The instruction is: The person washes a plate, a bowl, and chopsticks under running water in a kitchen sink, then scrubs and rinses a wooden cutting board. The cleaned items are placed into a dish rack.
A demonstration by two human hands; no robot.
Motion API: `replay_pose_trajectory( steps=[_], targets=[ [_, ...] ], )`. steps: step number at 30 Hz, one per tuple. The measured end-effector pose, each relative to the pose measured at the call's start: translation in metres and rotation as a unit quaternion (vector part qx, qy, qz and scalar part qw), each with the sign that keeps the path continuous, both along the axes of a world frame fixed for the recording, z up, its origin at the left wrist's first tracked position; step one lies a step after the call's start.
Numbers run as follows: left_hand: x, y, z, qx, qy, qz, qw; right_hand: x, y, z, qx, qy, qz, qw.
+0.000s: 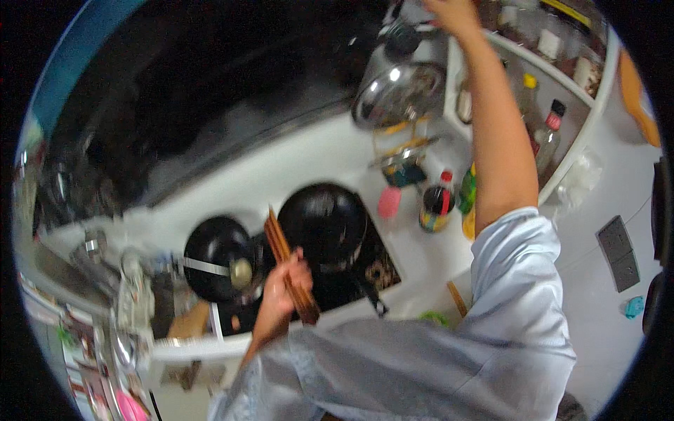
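Note:
My left hand (287, 284) is closed around a bundle of brown wooden chopsticks (279, 237), held in front of the stove. Just past them sits a black wok (324, 226) on the black cooktop (387, 271), its dark handle toward me. To the left stands a second black pan (213, 239), with a pale round lump (241, 272) and a flat metal utensil handle (205, 266) over it. My right arm stretches up past the shelf unit, and my right hand (455, 18) is at the top edge, near a dark-topped container (403, 39). Its fingertips are blurred and partly cut off.
A shiny metal lid (400, 92) leans above a wire rack (403, 137). A red-capped bottle (438, 208) and a pink object (389, 202) stand right of the wok. The white shelf unit (579, 152) holds jars and bottles. A dark range hood (237, 79) overhangs the stove.

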State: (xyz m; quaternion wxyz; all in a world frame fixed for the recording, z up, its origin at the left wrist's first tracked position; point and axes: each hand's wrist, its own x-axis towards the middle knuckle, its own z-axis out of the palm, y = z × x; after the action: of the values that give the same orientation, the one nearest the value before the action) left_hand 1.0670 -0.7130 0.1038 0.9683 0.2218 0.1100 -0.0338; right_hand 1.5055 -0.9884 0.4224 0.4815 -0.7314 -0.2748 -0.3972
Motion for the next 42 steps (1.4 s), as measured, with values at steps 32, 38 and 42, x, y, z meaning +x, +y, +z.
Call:
replay_pose_trajectory(
  steps=[32,38,42],
  targets=[
    [-0.408,0.209,-0.107,0.371,0.153,0.556,0.728,-0.742,0.444,-0.461,0.025,0.881,0.426,0.203],
    [-0.451,0.302,-0.099,0.392,0.182,0.539,0.723,-0.765,0.568,-0.466,-0.031,0.802,0.526,0.282],
    [-0.460,0.367,-0.068,0.332,0.117,0.647,0.676,-0.770,0.637,-0.474,-0.074,0.786,0.533,0.305]
  ],
)
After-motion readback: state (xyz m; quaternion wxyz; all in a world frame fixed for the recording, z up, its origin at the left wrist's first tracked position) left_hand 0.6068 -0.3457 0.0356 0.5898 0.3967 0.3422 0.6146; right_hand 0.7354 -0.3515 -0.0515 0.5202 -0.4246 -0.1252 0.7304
